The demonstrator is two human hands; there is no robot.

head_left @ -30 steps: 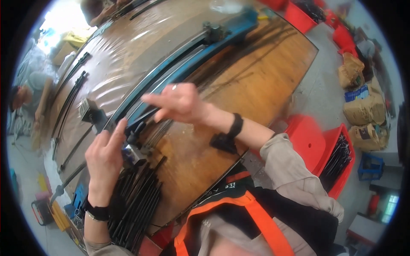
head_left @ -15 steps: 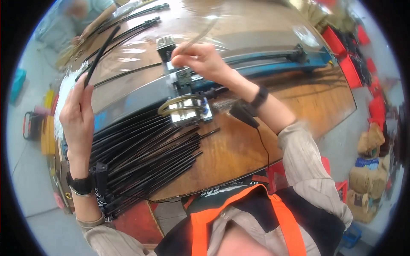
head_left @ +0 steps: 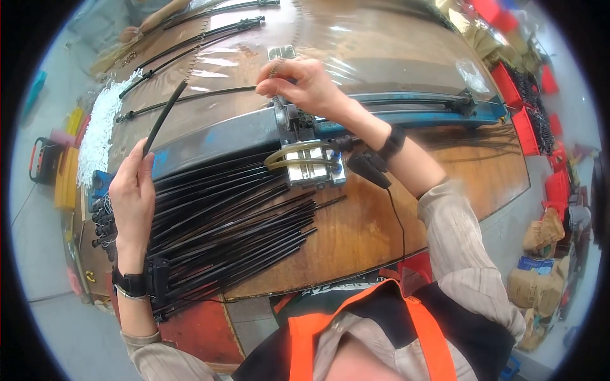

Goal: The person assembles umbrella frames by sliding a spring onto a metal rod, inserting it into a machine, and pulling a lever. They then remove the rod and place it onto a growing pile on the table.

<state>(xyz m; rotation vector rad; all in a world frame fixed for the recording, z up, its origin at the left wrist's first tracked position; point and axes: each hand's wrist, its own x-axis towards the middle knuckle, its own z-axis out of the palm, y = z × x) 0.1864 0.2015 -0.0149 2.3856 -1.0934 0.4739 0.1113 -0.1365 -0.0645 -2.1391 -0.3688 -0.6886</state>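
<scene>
My left hand (head_left: pixel 133 197) is closed on a black tube (head_left: pixel 166 115) that slants up and away to the right. From the tube's far tip a thin coiled spring (head_left: pixel 192 60) rises toward the top of the view. Thumb and fingers of my right hand (head_left: pixel 302 82) pinch a coiled spring (head_left: pixel 277 66); a coiled stretch also shows farther up, and I cannot tell whether it is all one piece. Just below my right hand sits a metal clamping fixture (head_left: pixel 308 165) with a pale looped hose (head_left: pixel 286 154). Many black rods (head_left: pixel 222 216) lie beneath, between my forearms.
A blue and grey rail (head_left: pixel 222 136) crosses the wooden table (head_left: pixel 356 235). Assembled black rods (head_left: pixel 216 32) lie at the far left, beside a pile of white strips (head_left: pixel 101 136). Red bins (head_left: pixel 530 130) stand at the right edge. Another person's hand (head_left: pixel 130 33) shows at top left.
The view has shifted, so table and fixture appear farther right. The black tube in my left hand now appears lower and leans more to the right. My right hand keeps its pinch above the fixture.
</scene>
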